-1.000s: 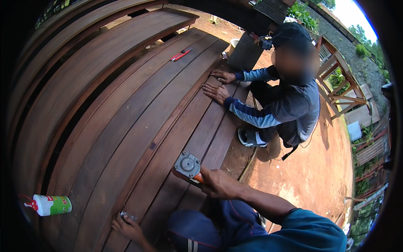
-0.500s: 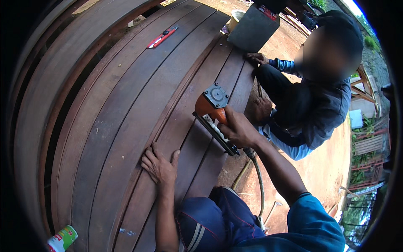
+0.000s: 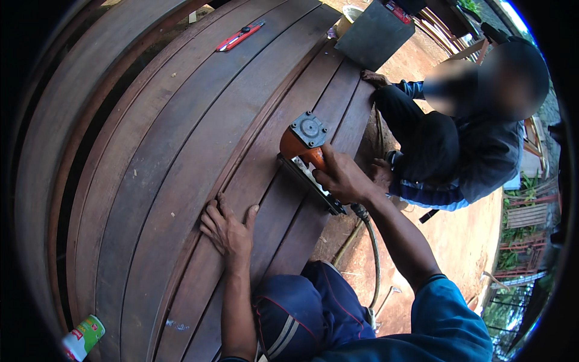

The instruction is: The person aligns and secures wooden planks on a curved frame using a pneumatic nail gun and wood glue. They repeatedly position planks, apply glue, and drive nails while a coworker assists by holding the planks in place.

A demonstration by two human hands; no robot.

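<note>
My right hand (image 3: 342, 175) is wrapped round the handle of an orange and black air nailer (image 3: 306, 142), whose square grey cap faces up. An air hose (image 3: 372, 247) runs from the handle's end down toward the ground. The nailer is over the dark brown wooden planks (image 3: 265, 181); its nose is hidden under the body, so contact cannot be made out. My left hand (image 3: 230, 228) lies on the planks with fingers spread, its fingertips at a raised plank edge. It holds nothing.
A red utility knife (image 3: 240, 36) lies on the far planks. A green and white can (image 3: 84, 338) stands at the near left. Far right, a co-worker (image 3: 482, 145) crouches with one hand on the plank ends, near a dark grey box (image 3: 375, 35) and a pale bucket (image 3: 348, 21).
The co-worker has shifted to the right, with the head turned and moved away. My view has shifted slightly; my hands and the nailer keep nearly the same places on the planks.
</note>
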